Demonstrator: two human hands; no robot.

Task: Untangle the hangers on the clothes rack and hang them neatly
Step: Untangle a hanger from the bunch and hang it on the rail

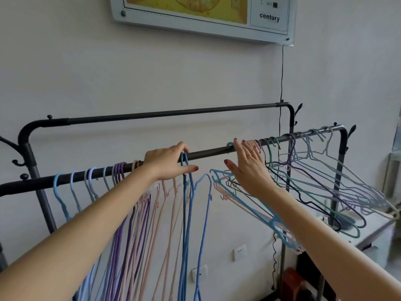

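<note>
**Snag risk at the pink cluster**

Our left hand (168,162) curls its fingers round the blue hanger hooks (184,157) on the front rail (208,153); our right hand (247,165), fingers straight and holding nothing, presses the pink hangers (221,192); a push could drag the teal hanger (249,205), tangling it; sorted hangers (130,213) hang straight down at left; the tangled ones (325,177) splay down-right.

A framed wall chart (201,16) bearing the word "century" hangs high on the white wall (108,72). From the chart's lower right corner a black cord (282,72) runs down. Far below the chart sit two wall sockets (239,253), and lower right of it a white cabinet (373,237).
</note>
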